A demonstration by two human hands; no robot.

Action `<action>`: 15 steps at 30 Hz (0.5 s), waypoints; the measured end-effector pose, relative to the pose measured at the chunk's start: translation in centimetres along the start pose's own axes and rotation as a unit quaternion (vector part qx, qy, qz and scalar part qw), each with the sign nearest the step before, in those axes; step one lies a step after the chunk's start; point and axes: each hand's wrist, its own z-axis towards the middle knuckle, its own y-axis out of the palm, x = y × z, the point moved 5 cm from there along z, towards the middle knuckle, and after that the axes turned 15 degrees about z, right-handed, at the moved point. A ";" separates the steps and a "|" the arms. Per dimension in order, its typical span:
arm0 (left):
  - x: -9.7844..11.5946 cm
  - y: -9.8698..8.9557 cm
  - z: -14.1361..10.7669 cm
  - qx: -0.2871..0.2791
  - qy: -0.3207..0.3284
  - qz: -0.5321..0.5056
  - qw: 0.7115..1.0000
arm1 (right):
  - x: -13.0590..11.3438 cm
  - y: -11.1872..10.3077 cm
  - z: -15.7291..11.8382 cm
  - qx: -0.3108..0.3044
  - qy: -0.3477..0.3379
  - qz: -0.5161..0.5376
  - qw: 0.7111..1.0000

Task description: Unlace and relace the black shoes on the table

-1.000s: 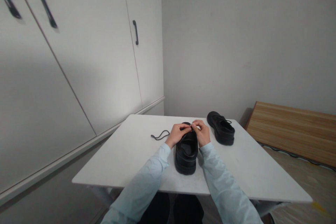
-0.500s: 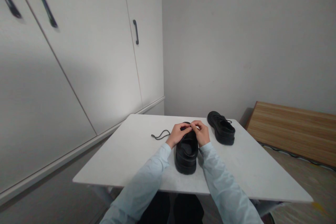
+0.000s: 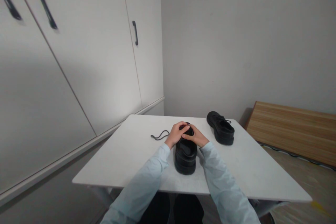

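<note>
A black shoe (image 3: 185,159) stands on the white table with its heel toward me and its toe pointing away. Over its front, by the lacing, my left hand (image 3: 176,135) and my right hand (image 3: 198,137) meet with curled fingers, pinching at the shoelace. Just what lies between the fingertips is too small to make out. From beside my left hand, a loose length of black shoelace (image 3: 160,136) curves leftward over the table. My right thumb reaches across the shoe's tongue.
To the right rear on the table (image 3: 118,161) sits a second black shoe (image 3: 223,129), laced. White cabinets (image 3: 105,59) with dark handles line the left side, and a grey wall stands behind. A wooden board (image 3: 294,129) is at the right beyond the table.
My right hand has shifted slightly left and turned, its thumb now lower across the shoe. My left fingers have moved a little over the lacing. Both shoes stay in place.
</note>
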 end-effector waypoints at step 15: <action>1.4 -1.2 -0.2 0.025 0.027 0.077 0.996 | -0.1 -0.1 0.1 -0.036 -0.025 -0.019 0.999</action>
